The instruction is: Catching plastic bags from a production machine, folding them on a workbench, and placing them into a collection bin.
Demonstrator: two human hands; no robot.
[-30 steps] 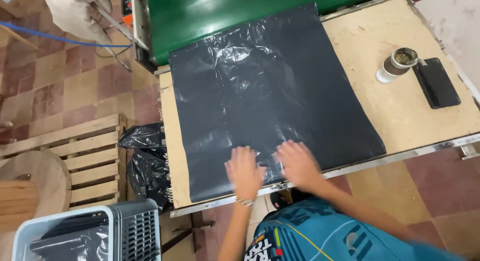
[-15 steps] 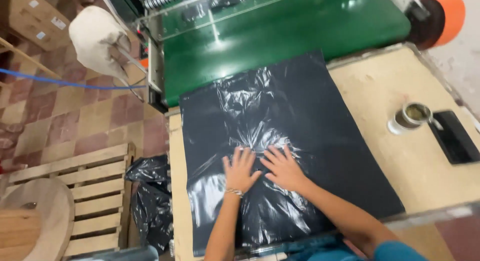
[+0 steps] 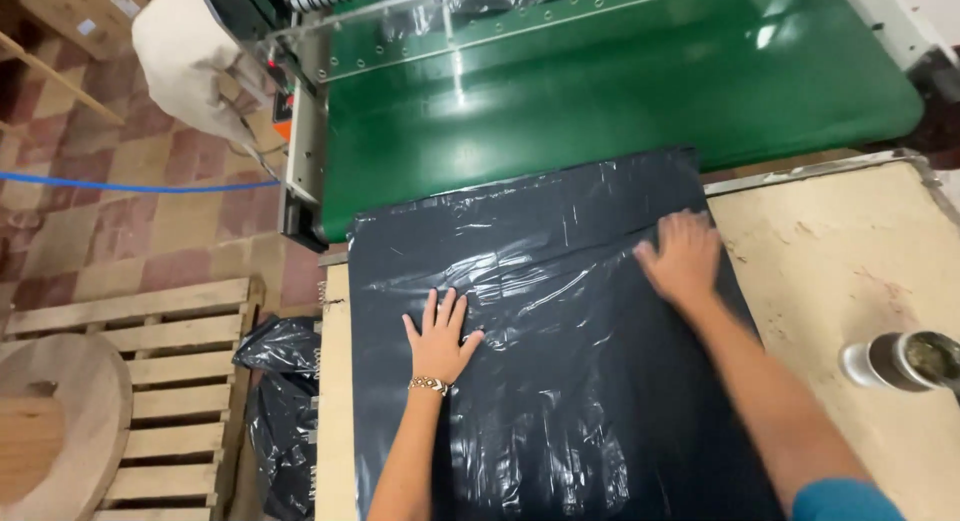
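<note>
1. Left hand spread flat, pressing the black plastic sheet on the wooden table.
2. Right hand flat, fingers together, near its far-right edge.
3. Risk: uneven pressure could leave slippery film creased at the green conveyor belt.

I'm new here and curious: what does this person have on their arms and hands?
Both forearms are bare, with no gloves. The left hand has a thin beaded bracelet of gold and dark beads at its wrist. The right hand wears nothing visible; a teal blue short sleeve shows at the upper arm.
</note>
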